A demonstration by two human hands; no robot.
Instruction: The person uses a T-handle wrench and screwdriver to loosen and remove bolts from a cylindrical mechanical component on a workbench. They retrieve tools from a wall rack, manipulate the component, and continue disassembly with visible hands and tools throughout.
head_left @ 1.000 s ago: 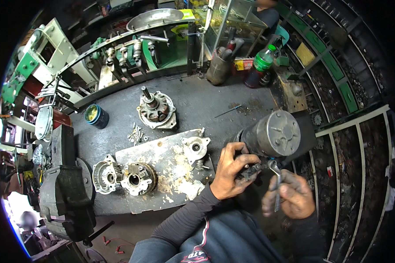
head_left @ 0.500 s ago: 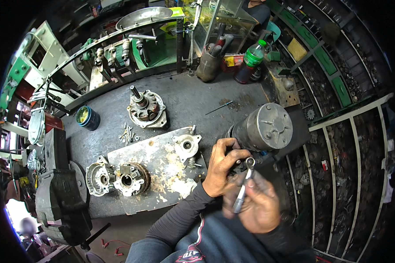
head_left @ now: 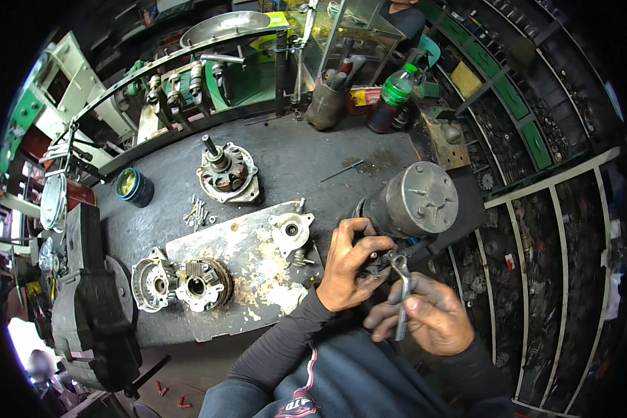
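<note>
A large dark grey cylindrical motor [head_left: 421,200] lies at the bench's right edge, its flat end cap showing. Beside its lower end my left hand [head_left: 348,272] is closed, fingers curled round a small dark metal part [head_left: 382,260]. Whether that part is fixed to the motor, I cannot tell. My right hand [head_left: 435,313] grips a ring spanner [head_left: 402,299] by its shaft, between thumb and fingers. The spanner's ring end is up against the dark part, close to my left fingertips.
A scuffed metal plate [head_left: 251,279] carries a small end cover [head_left: 291,230] and a round slip-ring part [head_left: 205,284]. A rotor in its housing [head_left: 226,172], loose bolts [head_left: 199,212], a blue tub [head_left: 134,187] and a bottle [head_left: 393,99] stand around. A vise [head_left: 90,306] is at left.
The spanner has swung more upright and slightly right, and its ring end has come down onto the dark part. My right hand moved right with it; my left hand holds its place.
</note>
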